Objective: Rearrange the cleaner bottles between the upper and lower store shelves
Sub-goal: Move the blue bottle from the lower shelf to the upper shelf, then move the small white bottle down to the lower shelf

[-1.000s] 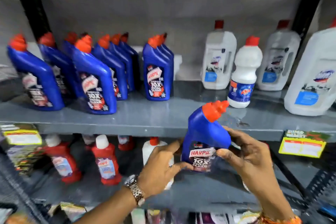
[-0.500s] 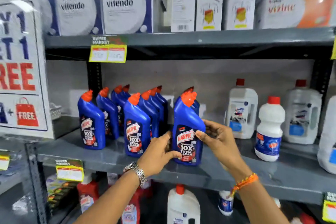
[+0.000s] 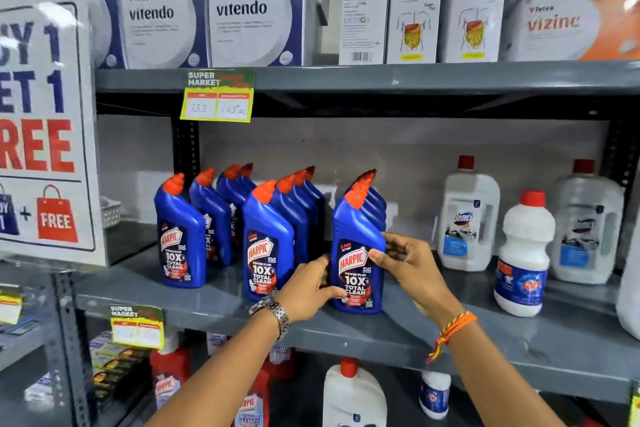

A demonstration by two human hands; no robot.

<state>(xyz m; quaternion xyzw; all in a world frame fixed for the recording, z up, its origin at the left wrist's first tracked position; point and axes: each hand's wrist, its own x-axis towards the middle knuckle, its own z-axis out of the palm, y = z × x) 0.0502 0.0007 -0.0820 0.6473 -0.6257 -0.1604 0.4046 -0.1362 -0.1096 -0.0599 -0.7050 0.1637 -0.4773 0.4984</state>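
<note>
A blue Harpic cleaner bottle (image 3: 356, 246) with an orange-red cap stands upright on the grey upper shelf (image 3: 398, 326), at the front of the rightmost blue row. My left hand (image 3: 306, 291) grips its lower left side. My right hand (image 3: 403, 262) holds its right side, thumb across the label. Two more rows of the same blue bottles (image 3: 266, 239) stand to the left. On the lower shelf, red bottles (image 3: 169, 381) and a white bottle (image 3: 353, 395) with a red cap show below.
White cleaner jugs (image 3: 467, 215) and a round white bottle (image 3: 523, 253) stand on the right of the upper shelf. A "buy 1 get 1 free" sign (image 3: 41, 121) stands at left. Boxes (image 3: 249, 14) fill the top shelf above.
The blue bottle was lifted from below the shelf edge and set upright on the upper shelf in front of the rightmost row. Both hands stay on it. The view tilted up.
</note>
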